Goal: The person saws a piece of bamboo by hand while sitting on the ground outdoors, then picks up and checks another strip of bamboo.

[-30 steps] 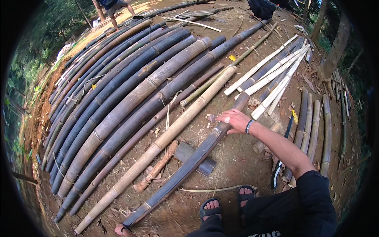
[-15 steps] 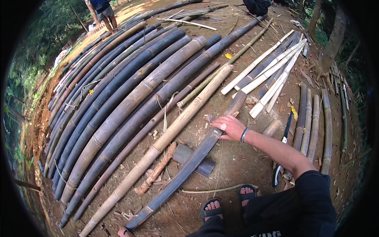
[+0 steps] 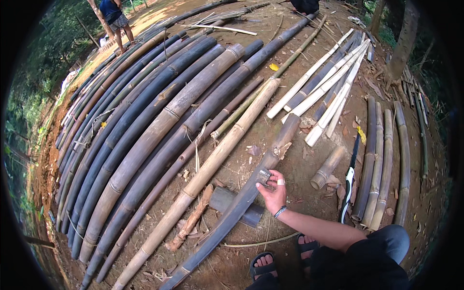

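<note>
Since the earlier frames, the right hand [image 3: 274, 195] has turned its palm further into view, and the left hand has passed out of sight at the lower edge, so how its fingers stand cannot be told. The right thumb and fingers bend toward each other, pinching a small grey, square-edged bamboo piece [image 3: 263, 176] between them. That piece sits against the long, dark grey-brown bamboo pole [image 3: 243, 199]; whether it is loose or part of the pole cannot be told. The pole itself slants across the ground in the middle of the view, from the lower edge toward the upper right. A dark bracelet [image 3: 280, 211] circles the right wrist.

Beneath the pole, a short, dark grey bamboo offcut [image 3: 225, 199] lies crosswise. Beside it is a rough, orange-brown wooden stick [image 3: 191, 220], and next to that a long, tan bamboo pole [image 3: 215, 159]. Farther left spreads a broad pile of brown and blackish bamboo poles [image 3: 144, 149].

To the hand's right are a short, tan bamboo segment [image 3: 328, 167], a dark-bladed saw with a black-and-white handle [image 3: 349, 176] and several greyish-brown bamboo lengths [image 3: 376, 166]. Beyond lie long, cream-coloured split bamboo strips [image 3: 310, 74]. At the upper left stands another person in a blue top [image 3: 111, 10].
</note>
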`<action>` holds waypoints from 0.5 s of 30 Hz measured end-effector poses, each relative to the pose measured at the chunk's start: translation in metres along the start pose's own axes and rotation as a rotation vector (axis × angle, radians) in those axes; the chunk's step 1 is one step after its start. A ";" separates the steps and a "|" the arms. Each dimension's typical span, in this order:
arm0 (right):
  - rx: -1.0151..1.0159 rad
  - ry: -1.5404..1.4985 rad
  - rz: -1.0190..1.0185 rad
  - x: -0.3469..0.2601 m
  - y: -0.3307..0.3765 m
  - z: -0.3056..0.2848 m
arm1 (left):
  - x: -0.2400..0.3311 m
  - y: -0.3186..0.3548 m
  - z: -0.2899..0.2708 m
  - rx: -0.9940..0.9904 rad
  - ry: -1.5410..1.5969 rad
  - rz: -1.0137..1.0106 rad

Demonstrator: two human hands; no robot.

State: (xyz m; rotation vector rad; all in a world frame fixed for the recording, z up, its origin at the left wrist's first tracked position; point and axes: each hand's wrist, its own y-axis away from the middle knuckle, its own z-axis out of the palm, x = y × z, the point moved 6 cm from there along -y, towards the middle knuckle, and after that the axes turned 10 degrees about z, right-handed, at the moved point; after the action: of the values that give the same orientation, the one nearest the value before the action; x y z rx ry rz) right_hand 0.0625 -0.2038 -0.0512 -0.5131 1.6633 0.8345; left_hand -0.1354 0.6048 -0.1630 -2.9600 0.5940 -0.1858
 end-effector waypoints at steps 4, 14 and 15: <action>-0.007 -0.198 0.041 0.015 0.016 0.009 | 0.009 -0.004 0.000 0.009 -0.004 0.009; 0.022 -0.027 0.052 0.002 0.013 0.009 | 0.024 -0.009 0.002 0.021 -0.006 0.044; 0.024 -0.025 0.061 0.002 0.013 0.009 | 0.023 -0.009 0.002 0.024 -0.008 0.044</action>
State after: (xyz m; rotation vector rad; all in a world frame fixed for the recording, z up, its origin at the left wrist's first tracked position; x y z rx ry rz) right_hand 0.0593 -0.1884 -0.0505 -0.4360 1.6710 0.8608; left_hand -0.1106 0.6044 -0.1613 -2.9207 0.6505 -0.1754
